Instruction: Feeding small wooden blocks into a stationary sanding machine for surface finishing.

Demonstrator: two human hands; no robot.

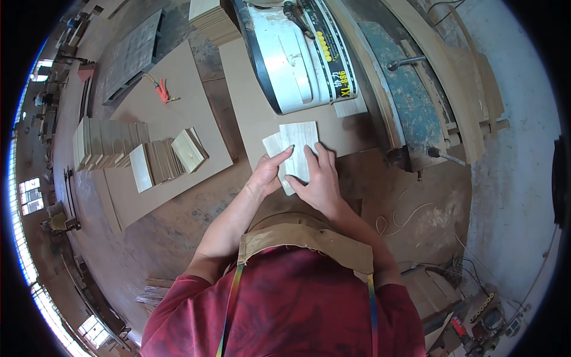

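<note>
Brown bench (256,113) carries pale wood pieces (297,149), white machine (291,59).

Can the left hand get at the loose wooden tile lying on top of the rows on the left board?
Probably yes: the left hand rests on the pale wooden pieces, and bare board lies between it and the loose tile.

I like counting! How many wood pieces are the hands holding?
2: a top wood piece under the right hand, and a lower piece peeking out beside the left hand. More may hide underneath.
</note>
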